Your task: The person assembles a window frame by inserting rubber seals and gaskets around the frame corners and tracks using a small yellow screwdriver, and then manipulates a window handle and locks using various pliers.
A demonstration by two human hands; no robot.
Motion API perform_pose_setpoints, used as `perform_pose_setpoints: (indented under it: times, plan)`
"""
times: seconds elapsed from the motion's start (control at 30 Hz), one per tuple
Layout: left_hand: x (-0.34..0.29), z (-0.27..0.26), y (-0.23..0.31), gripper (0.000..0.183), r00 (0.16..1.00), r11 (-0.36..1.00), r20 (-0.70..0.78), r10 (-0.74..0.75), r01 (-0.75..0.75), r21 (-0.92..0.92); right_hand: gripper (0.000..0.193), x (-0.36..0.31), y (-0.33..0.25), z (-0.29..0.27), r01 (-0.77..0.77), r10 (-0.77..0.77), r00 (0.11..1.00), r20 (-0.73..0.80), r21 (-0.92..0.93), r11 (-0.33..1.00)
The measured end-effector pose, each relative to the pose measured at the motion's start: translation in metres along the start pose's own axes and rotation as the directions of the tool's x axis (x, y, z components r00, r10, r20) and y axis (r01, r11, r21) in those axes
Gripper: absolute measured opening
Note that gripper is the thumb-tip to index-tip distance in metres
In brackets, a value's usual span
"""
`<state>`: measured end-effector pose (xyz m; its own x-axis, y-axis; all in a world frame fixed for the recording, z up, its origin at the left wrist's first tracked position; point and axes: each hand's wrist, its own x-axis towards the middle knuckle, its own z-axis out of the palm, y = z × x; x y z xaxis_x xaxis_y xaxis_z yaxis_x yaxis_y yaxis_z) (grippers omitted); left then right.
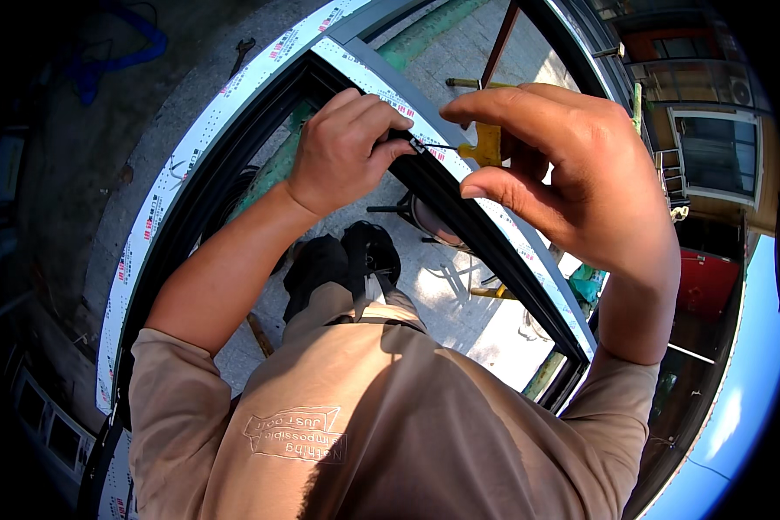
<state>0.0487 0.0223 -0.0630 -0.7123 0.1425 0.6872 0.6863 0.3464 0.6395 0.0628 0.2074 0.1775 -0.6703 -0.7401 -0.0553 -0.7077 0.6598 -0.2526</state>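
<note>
My left hand (pixel 347 156) pinches a small black piece with a bright metal end (pixel 417 146) between thumb and forefinger. The piece sits at the edge of a dark window or door frame (pixel 468 204), whose faces carry white printed protective film (pixel 160 186). In my right hand (pixel 589 165) is a screwdriver with a yellow handle (pixel 487 146), gripped by the curled fingers while thumb and forefinger stand apart from it. Its thin dark shaft points left, its tip at or close to the metal end. Whether tip and piece touch, I cannot tell.
Below the frame opening are a round stool (pixel 435 224) and my dark shoes (pixel 371 249) on pale paving. A green pipe (pixel 442 33) runs beneath the frame's far end. Beyond the left edge lie a wrench (pixel 243 52) and a blue strap or hose (pixel 152 35). Buildings stand to the right.
</note>
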Motion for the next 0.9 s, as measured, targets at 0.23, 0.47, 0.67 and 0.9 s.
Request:
perform_pose_setpoints:
  times: [0.23, 0.47, 0.67, 0.9]
  plan:
    - [-0.001, 0.001, -0.002, 0.03, 1.0, 1.0, 0.003, 0.007, -0.007, 0.01, 0.034, -0.003, -0.006, 0.001, -0.012, 0.014, 1.0, 0.005, -0.362, 0.932]
    - [-0.001, -0.001, -0.001, 0.028, 1.0, 0.999, 0.021, -0.012, 0.011, 0.047, 0.024, 0.008, -0.007, 0.018, -0.06, 0.051, 0.995, -0.09, -0.099, 0.993]
    - [-0.001, -0.003, 0.0, 0.029, 0.999, 0.998, 0.04, -0.022, 0.02, 0.055, 0.035, 0.007, 0.009, -0.004, 0.017, -0.049, 0.984, 0.172, 0.178, 0.984]
    - [-0.001, -0.001, 0.0, 0.029, 0.999, 0.999, 0.029, -0.031, 0.03, 0.045, 0.048, 0.004, 0.01, 0.0, -0.067, 0.055, 0.994, 0.089, 0.133, 0.989]
